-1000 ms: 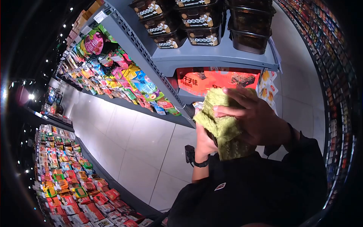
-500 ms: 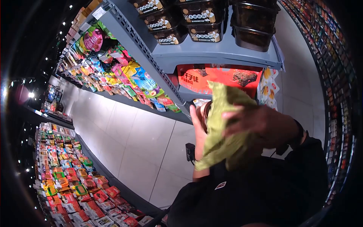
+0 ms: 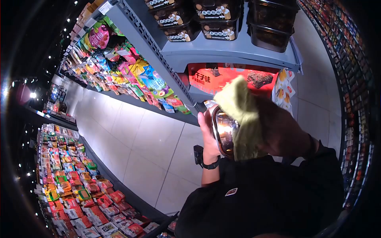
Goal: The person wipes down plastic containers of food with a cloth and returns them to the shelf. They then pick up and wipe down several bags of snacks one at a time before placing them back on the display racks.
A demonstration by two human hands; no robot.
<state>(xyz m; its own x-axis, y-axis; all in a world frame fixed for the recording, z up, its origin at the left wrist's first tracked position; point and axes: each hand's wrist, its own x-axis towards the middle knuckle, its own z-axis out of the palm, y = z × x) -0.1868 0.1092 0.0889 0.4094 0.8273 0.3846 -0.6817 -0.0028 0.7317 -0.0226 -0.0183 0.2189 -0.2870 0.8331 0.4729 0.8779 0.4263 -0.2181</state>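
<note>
My left hand (image 3: pixel 208 133) grips a dark plastic container (image 3: pixel 224 131) with a shiny surface, its thumb along the near edge. The container is tilted in front of my body. A yellow-green cloth (image 3: pixel 242 111) lies over its right part, folded up at the top. My right hand (image 3: pixel 276 129) is closed on the cloth, pressing it against the container; its fingers are partly in shadow and behind the cloth.
A grey shelf (image 3: pixel 226 53) ahead holds stacked dark containers (image 3: pixel 219 29), with a red snack box (image 3: pixel 210 79) below. Colourful packets (image 3: pixel 152 81) hang at the left. A display of red packets (image 3: pixel 95 214) stands at the lower left, and more shelves (image 3: pixel 357 99) at the right.
The cloth has moved off the container's left part and bunched up, uncovering its shiny surface. My right hand has shifted slightly right. More of my left wrist shows.
</note>
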